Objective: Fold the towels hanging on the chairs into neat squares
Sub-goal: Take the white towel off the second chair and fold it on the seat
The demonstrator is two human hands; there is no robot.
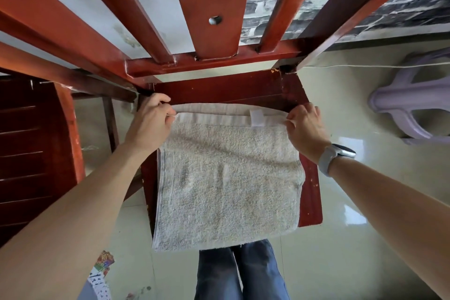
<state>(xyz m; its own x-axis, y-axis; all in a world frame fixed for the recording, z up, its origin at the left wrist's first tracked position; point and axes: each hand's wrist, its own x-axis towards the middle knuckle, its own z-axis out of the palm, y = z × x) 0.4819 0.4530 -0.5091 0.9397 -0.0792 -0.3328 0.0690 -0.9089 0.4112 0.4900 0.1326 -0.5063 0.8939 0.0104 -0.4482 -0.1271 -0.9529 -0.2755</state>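
Lying between both hands, towel [226,178]

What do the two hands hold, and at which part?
Both hold the towel at its far hemmed edge: the left hand pinches the left corner, the right hand the right corner.

Chair back slats [214,7] wall off the far side—open floor [353,202] right (purple stool [414,109] farther out).

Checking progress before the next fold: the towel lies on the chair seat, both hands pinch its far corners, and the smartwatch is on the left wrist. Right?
Not quite. In the head view the smartwatch is on the right wrist. The towel lies on the chair seat, left hand and right hand pinching its far corners.
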